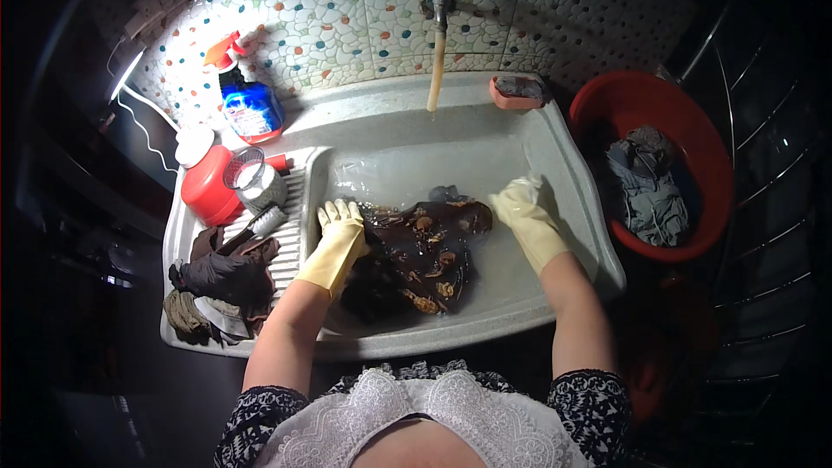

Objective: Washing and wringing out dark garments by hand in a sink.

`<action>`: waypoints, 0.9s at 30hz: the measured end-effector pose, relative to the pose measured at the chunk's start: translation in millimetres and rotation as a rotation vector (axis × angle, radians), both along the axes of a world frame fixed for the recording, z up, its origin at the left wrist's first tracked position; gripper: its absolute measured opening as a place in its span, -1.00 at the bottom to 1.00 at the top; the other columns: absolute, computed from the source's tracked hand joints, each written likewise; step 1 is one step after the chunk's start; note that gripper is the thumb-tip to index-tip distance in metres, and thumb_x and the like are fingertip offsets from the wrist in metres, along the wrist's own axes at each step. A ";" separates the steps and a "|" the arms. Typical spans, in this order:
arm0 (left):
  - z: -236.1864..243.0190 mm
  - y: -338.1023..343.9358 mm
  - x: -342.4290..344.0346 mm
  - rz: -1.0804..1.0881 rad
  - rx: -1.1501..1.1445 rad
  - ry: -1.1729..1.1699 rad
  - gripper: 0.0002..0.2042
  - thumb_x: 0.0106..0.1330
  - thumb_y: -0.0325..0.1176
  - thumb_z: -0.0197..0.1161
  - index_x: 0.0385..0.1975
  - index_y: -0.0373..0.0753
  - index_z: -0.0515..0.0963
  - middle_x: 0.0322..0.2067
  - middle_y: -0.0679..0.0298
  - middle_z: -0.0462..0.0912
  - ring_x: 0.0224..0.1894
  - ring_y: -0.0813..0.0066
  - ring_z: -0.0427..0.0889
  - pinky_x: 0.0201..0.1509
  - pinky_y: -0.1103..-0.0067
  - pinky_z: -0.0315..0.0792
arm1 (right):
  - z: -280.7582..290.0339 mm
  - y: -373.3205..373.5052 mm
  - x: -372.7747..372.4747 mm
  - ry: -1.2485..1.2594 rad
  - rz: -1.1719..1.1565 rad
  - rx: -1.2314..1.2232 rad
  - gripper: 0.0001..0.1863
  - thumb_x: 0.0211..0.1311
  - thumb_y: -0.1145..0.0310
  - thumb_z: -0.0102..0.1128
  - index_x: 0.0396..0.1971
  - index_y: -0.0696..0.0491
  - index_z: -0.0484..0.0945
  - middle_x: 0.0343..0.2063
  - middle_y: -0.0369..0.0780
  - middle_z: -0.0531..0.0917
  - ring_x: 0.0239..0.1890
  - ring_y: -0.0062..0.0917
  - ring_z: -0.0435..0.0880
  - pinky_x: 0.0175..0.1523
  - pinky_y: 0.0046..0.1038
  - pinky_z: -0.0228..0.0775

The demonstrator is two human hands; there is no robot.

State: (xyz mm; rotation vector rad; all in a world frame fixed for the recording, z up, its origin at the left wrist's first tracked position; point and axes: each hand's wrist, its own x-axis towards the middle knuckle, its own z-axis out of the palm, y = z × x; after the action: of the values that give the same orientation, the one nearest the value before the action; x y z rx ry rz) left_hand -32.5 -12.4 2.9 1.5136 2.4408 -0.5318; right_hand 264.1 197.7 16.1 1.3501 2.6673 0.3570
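My left hand (340, 230), in a pale yellow rubber glove, rests at the left side of the basin against a wet dark garment (407, 251); its fingers are slightly apart and bent, its thumb hidden. The garment has tan-orange patterned patches and lies in cloudy water inside the grey sink (390, 343). My right hand (524, 212), gloved alike, is at the water just right of the garment, its fingers bent and blurred, so what they hold is unclear. A faucet with a tan hose (436, 69) hangs above the basin.
On the left ledge are a spray bottle (251, 108), red container (208, 186), cup (251, 178), brush (264, 224) and dark cloths (225, 286). A lamp (130, 74) stands behind. A pink soap dish (516, 91) sits back right; a red tub (698, 217) with clothes is beside the sink.
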 end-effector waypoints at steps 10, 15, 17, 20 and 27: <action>28.6 40.1 55.8 -0.354 0.072 -0.342 -0.30 0.30 -0.07 0.16 0.43 -0.21 0.19 0.44 -0.10 0.16 0.51 -0.19 0.03 0.40 -0.24 0.00 | 41.1 -69.3 -54.4 -0.010 0.588 -0.514 -0.49 0.46 0.04 -0.05 0.29 -0.04 0.42 0.22 -0.11 0.52 0.25 -0.20 0.51 0.30 -0.15 0.36; -31.4 38.0 -3.1 -0.173 0.227 0.138 -0.42 0.37 -0.21 0.08 0.42 -0.07 0.25 0.39 0.01 0.27 0.38 -0.03 0.25 0.39 -0.03 0.10 | -8.5 -57.4 -53.7 0.024 0.469 -0.497 -0.36 0.49 -0.13 -0.23 0.38 -0.06 0.35 0.37 -0.13 0.39 0.39 -0.20 0.36 0.46 -0.17 0.14; -32.9 33.4 -2.6 0.157 0.262 0.131 -0.37 0.38 -0.22 0.08 0.45 -0.16 0.15 0.39 -0.06 0.24 0.41 -0.05 0.21 0.39 -0.04 0.11 | 3.4 -47.7 -61.7 0.076 0.250 -0.588 -0.38 0.50 -0.13 -0.26 0.20 0.01 0.53 0.19 -0.07 0.58 0.28 -0.17 0.49 0.40 -0.20 0.25; -33.9 30.8 5.5 0.204 0.402 0.099 -0.32 0.41 -0.26 0.04 0.50 -0.22 -0.01 0.41 -0.20 0.14 0.46 -0.14 0.14 0.43 -0.10 0.06 | 8.6 -41.0 -67.0 0.428 -0.106 -0.590 -0.35 0.52 -0.16 -0.33 0.06 0.06 0.60 0.06 -0.01 0.65 0.15 -0.08 0.59 0.30 -0.15 0.37; 9.1 1.0 66.0 -0.248 0.098 -0.031 -0.29 0.37 -0.18 0.01 0.51 -0.26 0.02 0.50 -0.23 -0.14 0.51 -0.47 -0.19 0.39 -0.37 -0.17 | -20.4 -55.3 -82.7 0.167 0.099 -0.321 -0.39 0.30 -0.11 0.19 0.10 0.10 0.59 0.10 -0.10 0.62 0.20 -0.19 0.57 0.26 -0.09 0.40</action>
State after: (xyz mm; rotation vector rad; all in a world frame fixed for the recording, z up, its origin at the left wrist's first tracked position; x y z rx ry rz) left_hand 33.4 -11.4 12.0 1.8651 2.3004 -0.4331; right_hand 181.4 142.4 -4.3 1.2000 2.7753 -0.1780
